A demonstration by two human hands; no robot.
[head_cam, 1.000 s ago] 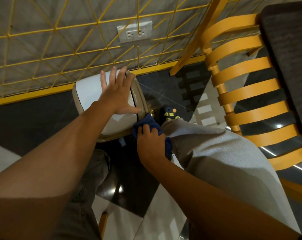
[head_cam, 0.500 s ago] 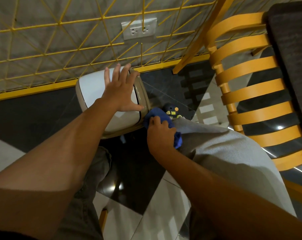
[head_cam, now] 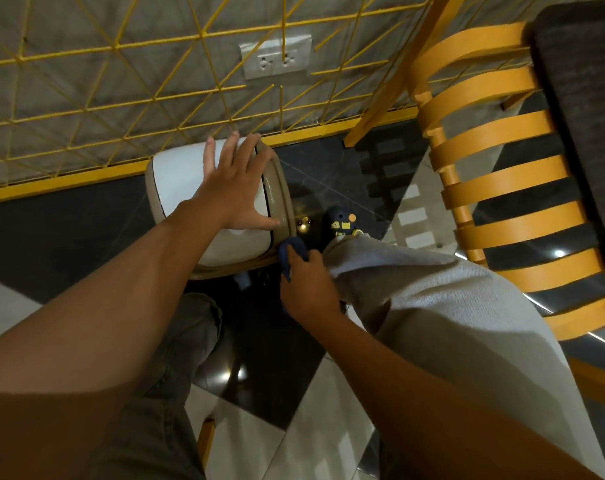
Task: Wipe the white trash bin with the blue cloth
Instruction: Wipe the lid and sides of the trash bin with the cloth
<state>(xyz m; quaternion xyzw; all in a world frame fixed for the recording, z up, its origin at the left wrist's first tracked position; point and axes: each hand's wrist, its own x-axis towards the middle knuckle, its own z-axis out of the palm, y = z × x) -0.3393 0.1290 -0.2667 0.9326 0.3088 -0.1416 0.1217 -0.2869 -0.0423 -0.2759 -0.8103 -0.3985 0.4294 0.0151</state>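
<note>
The white trash bin [head_cam: 180,174] with a beige rim stands on the dark floor against the wall. My left hand [head_cam: 238,188] rests flat on its white lid, fingers spread and straight. My right hand [head_cam: 306,285] grips the blue cloth [head_cam: 289,252] and presses it against the bin's near right corner, just below the rim. Most of the cloth is hidden under my fingers.
An orange slatted chair [head_cam: 495,188] stands close on the right. A yellow wire grid [head_cam: 155,81] and a wall socket [head_cam: 277,58] lie behind the bin. My grey-trousered right leg [head_cam: 432,306] and dark shoe [head_cam: 339,225] are beside the bin.
My right hand slid the cloth along the bin's right side toward the rim, then back down to the near corner. The left hand stayed flat on the lid.
</note>
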